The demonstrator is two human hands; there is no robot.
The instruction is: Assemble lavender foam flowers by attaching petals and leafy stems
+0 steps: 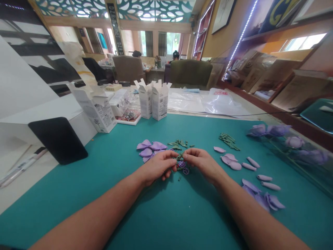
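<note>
My left hand and my right hand meet over the middle of the green mat. Thumb and forefinger of each are pinched on a small green piece between them, its exact shape too small to read. Just below the fingertips lie purple wheel-like rings, with red bits partly hidden by the left fingers. Behind the hands are scattered small green leaf pieces. Light purple petals lie left of them, partly covered by my left hand.
On the right lie green stem pieces, pale petal pieces, purple petals and finished-looking purple flowers. White boxes, a parts tray and a black tablet-like panel stand at back left. Two people sit farther off.
</note>
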